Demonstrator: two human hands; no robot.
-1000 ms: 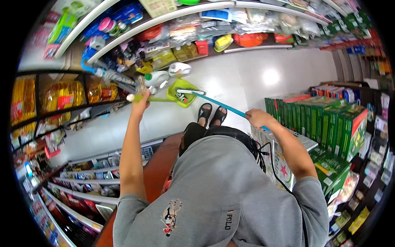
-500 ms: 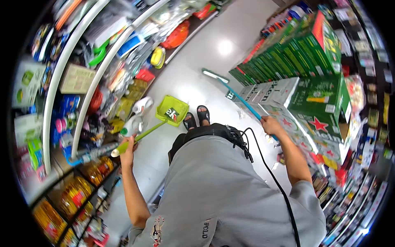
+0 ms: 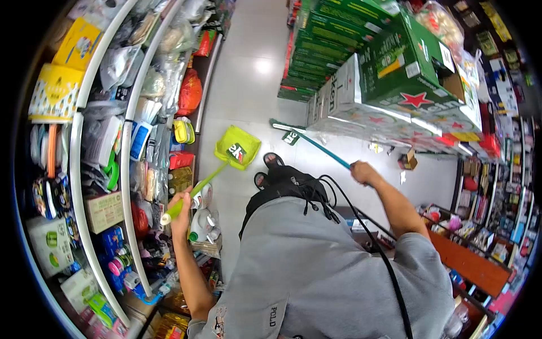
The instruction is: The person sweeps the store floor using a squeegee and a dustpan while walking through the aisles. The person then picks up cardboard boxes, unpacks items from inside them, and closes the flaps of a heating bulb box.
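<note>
My left hand (image 3: 180, 214) is closed round the green handle of a dustpan (image 3: 230, 141), whose pan rests on the floor left of my feet. A dark green and white scrap with letters lies in the pan. My right hand (image 3: 365, 173) grips the blue stick of a broom (image 3: 323, 149). The broom's head is low over the floor, beside the stacked cartons. Right by its bristles lies another dark green scrap (image 3: 290, 138) with white letters.
Crowded shelves (image 3: 132, 107) line the left side, with white bottles (image 3: 200, 225) on the floor below them. Green and white beer cartons (image 3: 406, 68) stand stacked at the right. A small brown box (image 3: 407, 160) and paper bits lie on the floor beyond. A black cable hangs across my body.
My view has turned right, so the shelves now run along the left. The broom head has moved away from the dustpan, then down beside the second scrap near the cartons.
</note>
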